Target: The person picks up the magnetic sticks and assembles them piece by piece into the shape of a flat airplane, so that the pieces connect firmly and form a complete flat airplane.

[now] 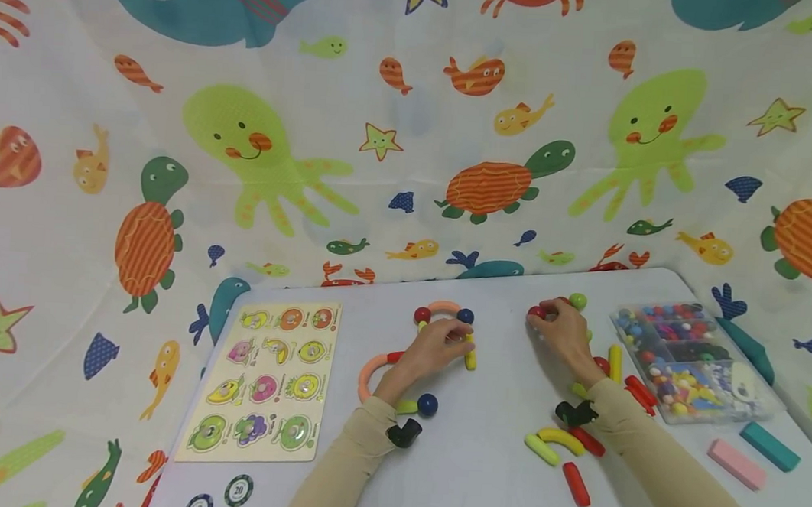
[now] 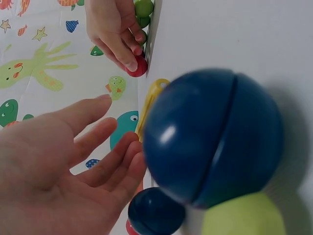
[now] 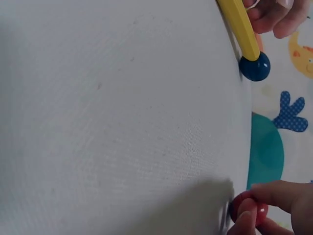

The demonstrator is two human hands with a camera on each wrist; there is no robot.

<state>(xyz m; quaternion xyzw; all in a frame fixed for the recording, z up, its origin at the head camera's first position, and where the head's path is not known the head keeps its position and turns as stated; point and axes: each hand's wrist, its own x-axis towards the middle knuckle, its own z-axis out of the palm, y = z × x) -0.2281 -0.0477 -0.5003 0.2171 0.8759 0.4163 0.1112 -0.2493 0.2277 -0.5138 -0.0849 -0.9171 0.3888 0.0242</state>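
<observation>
My right hand pinches a red ball between thumb and fingers, low over the white table's far right part. The left hand has its fingers loosely bent, holding nothing, beside a yellow rod. That rod meets a blue ball, which joins a peach curved piece and another red ball. Nearer, under the left wrist, a second peach arc adjoins a red rod. A larger-looking blue ball with a light green rod fills the left wrist view.
A fruit puzzle board lies at left, with poker chips in front. Loose rods, including a red rod and a yellow arc, lie by the right forearm. A divided bead box and pink block stand at right.
</observation>
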